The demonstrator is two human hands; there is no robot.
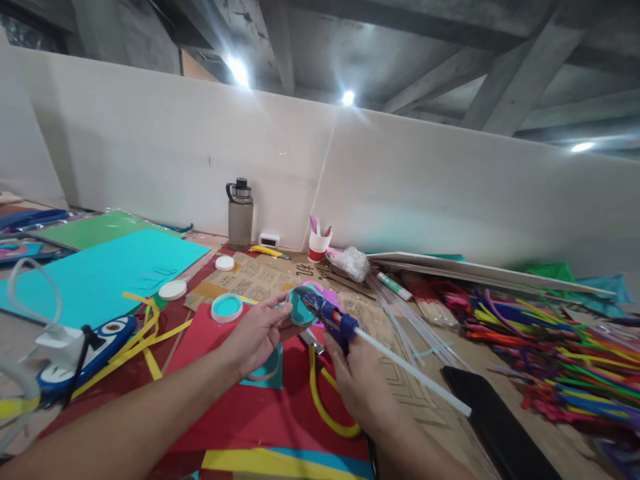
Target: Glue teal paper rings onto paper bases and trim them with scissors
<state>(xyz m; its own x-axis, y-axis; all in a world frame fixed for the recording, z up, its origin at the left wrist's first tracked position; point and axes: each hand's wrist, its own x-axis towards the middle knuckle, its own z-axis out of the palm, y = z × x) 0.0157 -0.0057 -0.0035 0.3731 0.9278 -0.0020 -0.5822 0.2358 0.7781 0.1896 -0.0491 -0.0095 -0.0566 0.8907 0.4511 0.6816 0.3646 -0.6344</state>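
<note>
My left hand [261, 332] is closed around a small round lid [300, 311] with turquoise inside it. In my right hand [364, 377] is a blue hot glue gun [345, 325], its nozzle over the lid; whether they touch I cannot tell. A long translucent glue stick [415, 370] sticks out of the gun's back. Under my hands, scissors with yellow handles [314, 393] and a turquoise square [275, 375] with a ring on it rest on red sheets [295, 420]. To the left is another white lid [227, 308] with a turquoise disc inside.
White caps [173, 290], yellow strips [155, 333] and a turquoise sheet [105, 267] lie left. Behind stand a bottle [241, 220], a yellow cutter [269, 252] and a cup of pens [319, 245]. A black phone-like slab [500, 423] and colourful pipe cleaners [560, 353] are right.
</note>
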